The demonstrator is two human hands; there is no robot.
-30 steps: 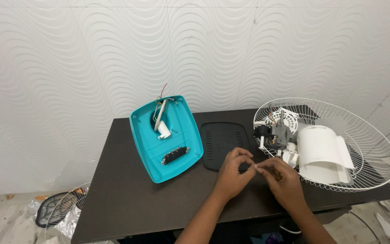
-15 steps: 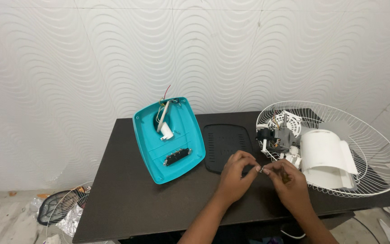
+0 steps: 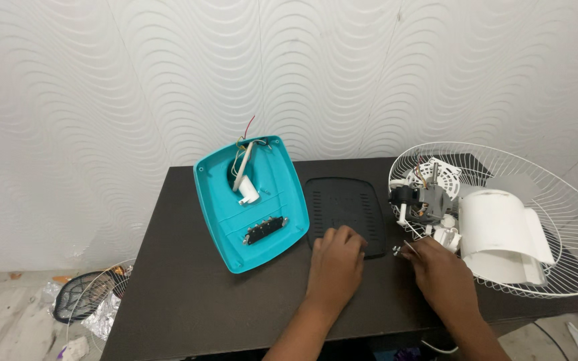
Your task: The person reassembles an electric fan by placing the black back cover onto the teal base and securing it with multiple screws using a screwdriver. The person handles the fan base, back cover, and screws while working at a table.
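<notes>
Two hands low on the dark tabletop (image 3: 188,294): our left hand (image 3: 334,267) rests loosely curled, holding nothing, on the black vented panel (image 3: 342,204). Our right hand (image 3: 439,267) pinches small screws (image 3: 397,251) just beside that panel.

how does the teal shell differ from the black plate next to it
The teal shell is bright, deep-walled and propped tilted, with wires and a switch strip inside; the black plate is dark, thin and lies flat on the table, bare apart from its slots. The left hand rests at the black plate's near edge, not on the teal shell. Both share a rounded rectangular outline.
</notes>
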